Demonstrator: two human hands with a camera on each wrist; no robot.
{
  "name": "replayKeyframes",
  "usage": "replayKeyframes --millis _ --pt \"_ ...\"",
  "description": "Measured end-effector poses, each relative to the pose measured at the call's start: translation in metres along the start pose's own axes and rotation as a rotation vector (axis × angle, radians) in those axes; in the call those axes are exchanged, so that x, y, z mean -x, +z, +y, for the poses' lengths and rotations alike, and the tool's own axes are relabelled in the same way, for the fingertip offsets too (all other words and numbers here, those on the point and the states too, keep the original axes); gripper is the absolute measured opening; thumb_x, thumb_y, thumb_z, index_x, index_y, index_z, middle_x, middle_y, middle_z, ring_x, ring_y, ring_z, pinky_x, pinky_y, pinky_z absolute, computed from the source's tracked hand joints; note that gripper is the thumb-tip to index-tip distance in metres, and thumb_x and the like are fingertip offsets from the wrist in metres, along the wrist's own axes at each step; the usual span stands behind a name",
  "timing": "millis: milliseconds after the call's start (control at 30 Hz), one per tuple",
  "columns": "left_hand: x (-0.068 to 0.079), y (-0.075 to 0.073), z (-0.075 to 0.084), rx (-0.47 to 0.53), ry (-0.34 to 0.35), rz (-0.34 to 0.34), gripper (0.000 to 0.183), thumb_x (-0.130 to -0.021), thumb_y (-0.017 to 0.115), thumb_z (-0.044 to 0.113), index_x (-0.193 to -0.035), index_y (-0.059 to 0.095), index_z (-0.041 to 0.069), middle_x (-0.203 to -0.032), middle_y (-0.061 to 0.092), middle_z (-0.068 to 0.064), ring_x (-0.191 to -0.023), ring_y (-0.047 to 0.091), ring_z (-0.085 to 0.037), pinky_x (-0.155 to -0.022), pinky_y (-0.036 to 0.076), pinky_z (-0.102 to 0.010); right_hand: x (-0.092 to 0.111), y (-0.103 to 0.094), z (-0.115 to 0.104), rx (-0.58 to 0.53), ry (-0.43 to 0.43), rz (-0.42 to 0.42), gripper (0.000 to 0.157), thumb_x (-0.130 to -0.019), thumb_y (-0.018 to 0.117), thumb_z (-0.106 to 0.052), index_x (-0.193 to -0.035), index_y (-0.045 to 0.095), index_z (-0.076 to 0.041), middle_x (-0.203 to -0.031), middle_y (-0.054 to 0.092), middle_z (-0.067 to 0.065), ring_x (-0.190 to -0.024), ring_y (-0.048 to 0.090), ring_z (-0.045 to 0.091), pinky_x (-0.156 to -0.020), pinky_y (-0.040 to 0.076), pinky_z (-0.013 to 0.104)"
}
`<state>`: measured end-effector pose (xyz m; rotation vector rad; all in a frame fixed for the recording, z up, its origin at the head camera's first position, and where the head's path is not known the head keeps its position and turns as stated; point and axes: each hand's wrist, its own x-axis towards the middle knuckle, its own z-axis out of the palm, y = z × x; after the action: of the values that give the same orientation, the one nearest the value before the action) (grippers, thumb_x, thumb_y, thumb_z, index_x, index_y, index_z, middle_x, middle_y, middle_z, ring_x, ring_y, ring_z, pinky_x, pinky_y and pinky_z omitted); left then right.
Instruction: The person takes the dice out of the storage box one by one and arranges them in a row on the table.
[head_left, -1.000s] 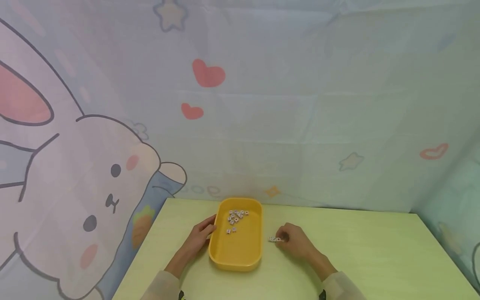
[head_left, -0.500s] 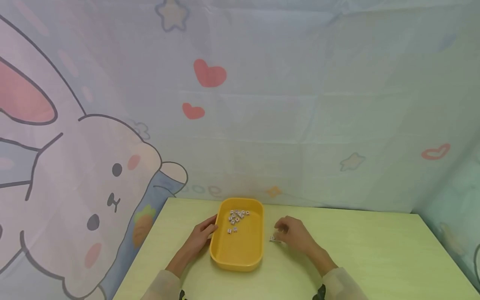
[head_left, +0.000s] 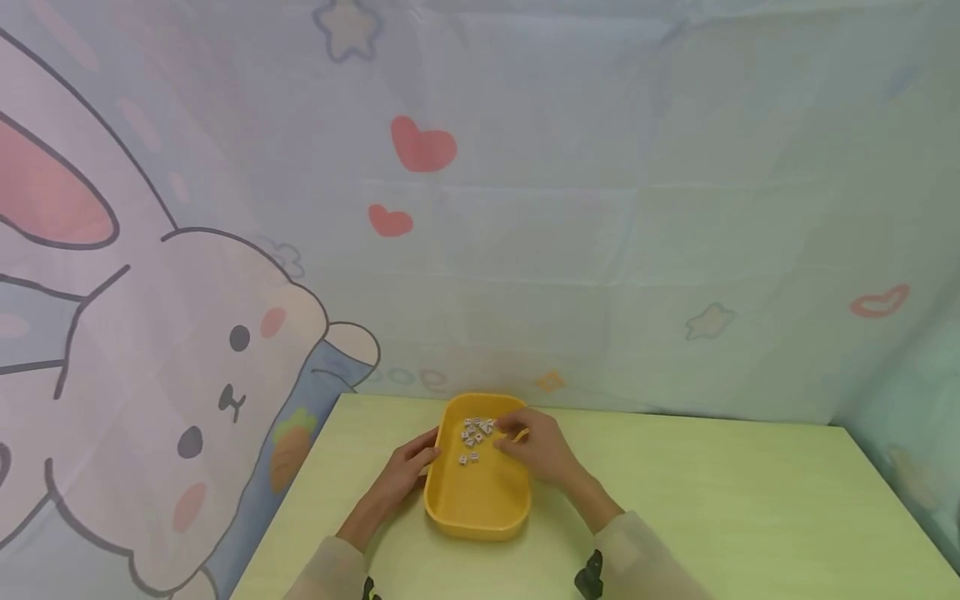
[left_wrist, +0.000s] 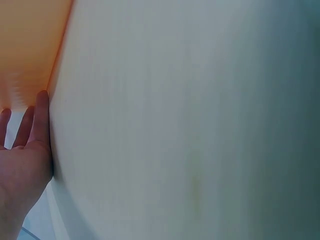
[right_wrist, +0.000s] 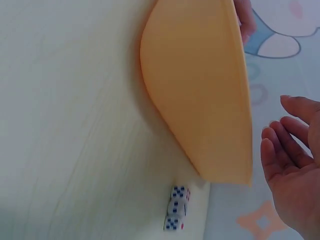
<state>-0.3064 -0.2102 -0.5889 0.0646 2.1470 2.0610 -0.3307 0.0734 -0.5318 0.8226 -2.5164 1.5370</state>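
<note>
My right hand [head_left: 542, 447] has moved away from the three white dice [right_wrist: 177, 207]. Its fingertips [head_left: 507, 421] now lie above the yellow tray [head_left: 480, 500].

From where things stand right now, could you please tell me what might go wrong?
The right hand hangs over the yellow rectangular plastic tray and might bump its rim, jostling the small white dice inside. Three more white dice beside the tray, on the pale green table, could get nudged.

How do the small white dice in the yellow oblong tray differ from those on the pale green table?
The small white dice in the yellow oblong tray lie scattered; the three white dice on the pale green table form a line. Tray dice outnumber table dice. Both are spotted cubes.
</note>
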Motion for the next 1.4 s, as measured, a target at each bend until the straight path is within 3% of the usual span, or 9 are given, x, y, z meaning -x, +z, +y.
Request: replayKeyframes --millis 233,533,800,1033,1133,1400 --pt "0.0 0.0 -0.001 0.003 0.004 -0.007 0.054 -0.11 0.056 0.018 -0.161 0.045 0.006 -0.165 0.042 -0.018 -0.138 0.056 -0.038 -0.105 0.056 -0.046 -0.014 0.03 -0.001 -0.022 -0.007 -0.103 0.034 -0.089 0.083 -0.005 -0.117 0.071 0.011 -0.113 0.071 0.025 -0.102 0.068 0.04 -0.085 0.061 0.034" --pt "0.001 -0.001 0.001 -0.013 0.015 -0.026 0.053 -0.111 0.054 0.018 -0.162 0.044 0.007 -0.165 0.042 -0.018 -0.139 0.056 -0.036 -0.104 0.056 -0.044 -0.025 0.049 -0.004 0.225 0.062 -0.223 0.041 -0.086 0.086 -0.014 -0.119 0.074 0.006 -0.112 0.071 0.018 -0.101 0.065 0.031 -0.096 0.055 0.05" --pt "0.0 0.0 0.001 -0.006 0.014 -0.017 0.054 -0.11 0.056 0.018 -0.161 0.045 0.006 -0.165 0.042 -0.018 -0.14 0.054 -0.037 -0.105 0.056 -0.046 -0.025 0.058 -0.002 0.311 0.032 -0.239 0.033 -0.081 0.084 -0.007 -0.109 0.075 0.008 -0.104 0.072 0.016 -0.097 0.063 0.031 -0.095 0.054 0.049" --pt "0.001 0.001 0.001 -0.009 0.006 -0.005 0.056 -0.109 0.058 0.021 -0.161 0.045 0.005 -0.165 0.042 -0.018 -0.14 0.054 -0.037 -0.105 0.056 -0.046 -0.021 0.064 -0.005 0.371 0.112 -0.288 0.018 -0.076 0.079 0.001 -0.093 0.072 0.001 -0.092 0.059 0.004 -0.084 0.054 0.021 -0.083 0.052 0.041" --pt "0.001 0.0 0.0 -0.007 0.004 -0.008 0.056 -0.108 0.058 0.021 -0.161 0.045 0.006 -0.165 0.042 -0.018 -0.139 0.055 -0.037 -0.104 0.056 -0.046 -0.019 0.066 -0.007 0.408 0.081 -0.291 0.013 -0.079 0.074 0.007 -0.089 0.07 -0.001 -0.089 0.059 0.004 -0.082 0.054 0.02 -0.081 0.052 0.039" --pt "0.002 -0.001 0.001 -0.014 0.004 -0.004 0.054 -0.109 0.057 0.019 -0.161 0.046 0.007 -0.165 0.043 -0.018 -0.139 0.056 -0.037 -0.105 0.056 -0.046 -0.017 0.072 -0.007 0.445 0.052 -0.274 0.013 -0.087 0.066 0.01 -0.09 0.072 -0.002 -0.094 0.066 0.006 -0.092 0.064 0.024 -0.091 0.056 0.041"
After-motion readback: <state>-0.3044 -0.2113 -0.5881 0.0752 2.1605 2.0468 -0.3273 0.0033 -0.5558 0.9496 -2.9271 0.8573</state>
